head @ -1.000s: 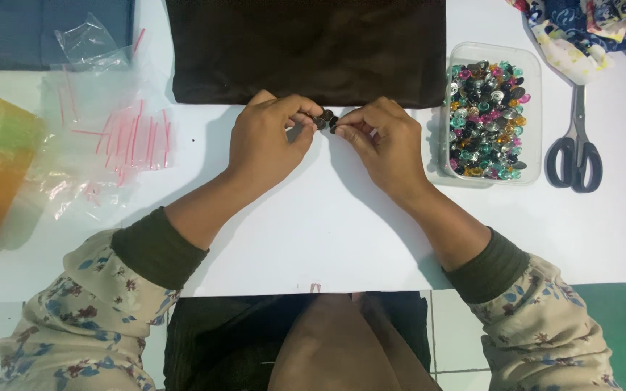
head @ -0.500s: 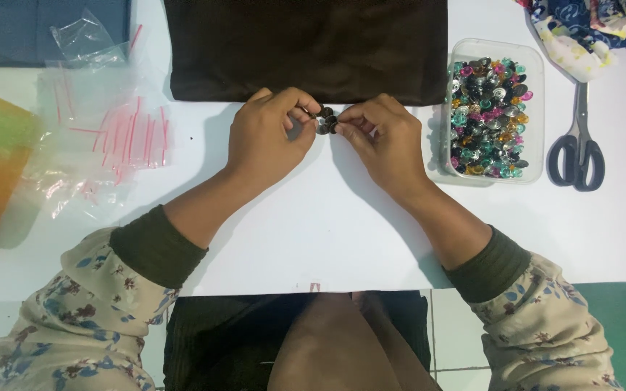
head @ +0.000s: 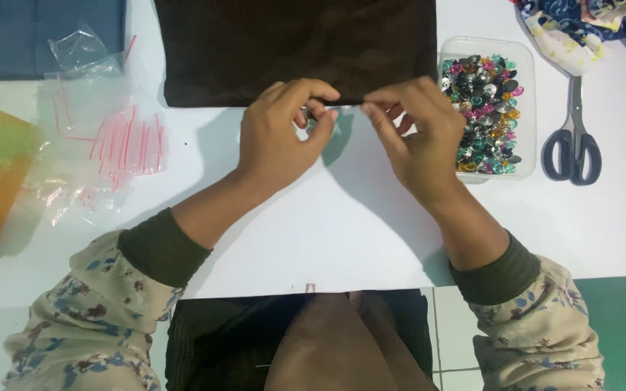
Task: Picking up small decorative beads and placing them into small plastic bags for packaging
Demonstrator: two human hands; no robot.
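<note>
Hands at upper centre of the frame, over a white tabletop (head: pixel 327 239): left hand (head: pixel 280 134) and right hand (head: pixel 414 134) both with fingertips pinched, nearly touching; whatever small item sits between them is hidden, so cannot tell what is grasped. Dark brown folded cloth (head: pixel 295 47) just above the fingertips. Clear rectangular plastic tray of multicoloured beads (head: pixel 485 108) just beside the right hand. Grey-handled scissors (head: pixel 572 141) further right. Clear zip bags with red strips (head: pixel 103 141) at left.

Both hands, left hand (head: pixel 280 137) and right hand (head: pixel 418 134), pinch at the dark cloth (head: pixel 295 47) edge.
</note>
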